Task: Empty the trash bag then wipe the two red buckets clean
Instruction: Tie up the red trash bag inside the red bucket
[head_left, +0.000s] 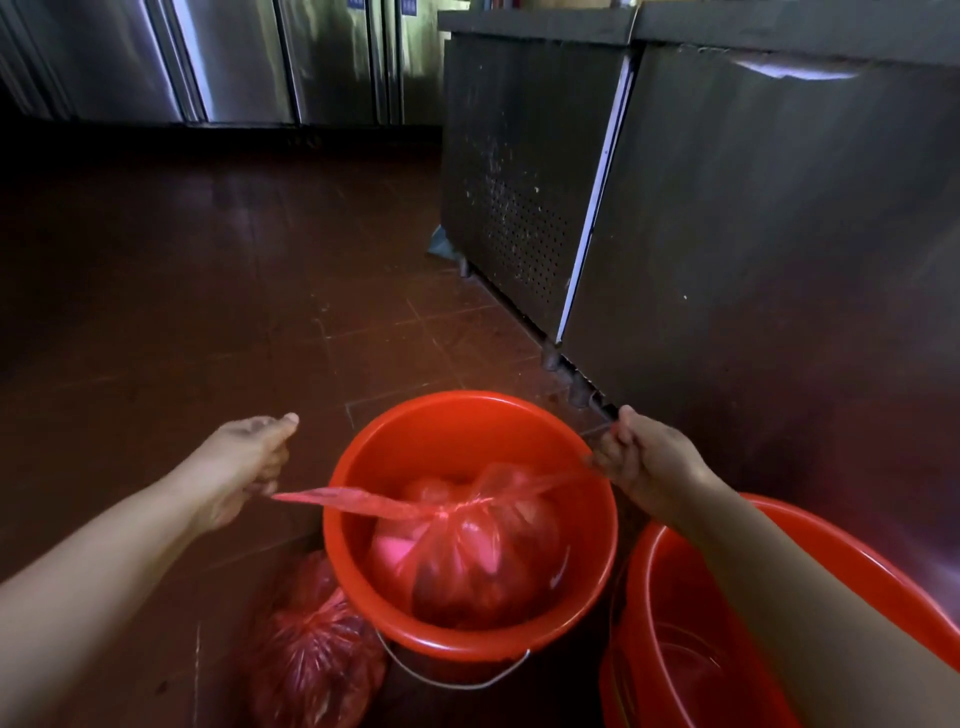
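A red bucket with a metal handle stands on the floor in the lower middle. Inside it sits a full red trash bag, knotted at the top. Two stretched ends run out from the knot. My left hand grips the left end, left of the bucket. My right hand grips the right end over the bucket's right rim. A second red bucket stands at the lower right under my right forearm, with some water in its bottom.
Another filled red plastic bag lies on the dark red tiled floor by the first bucket's lower left. A steel counter cabinet rises close on the right. Steel fridge doors line the back wall.
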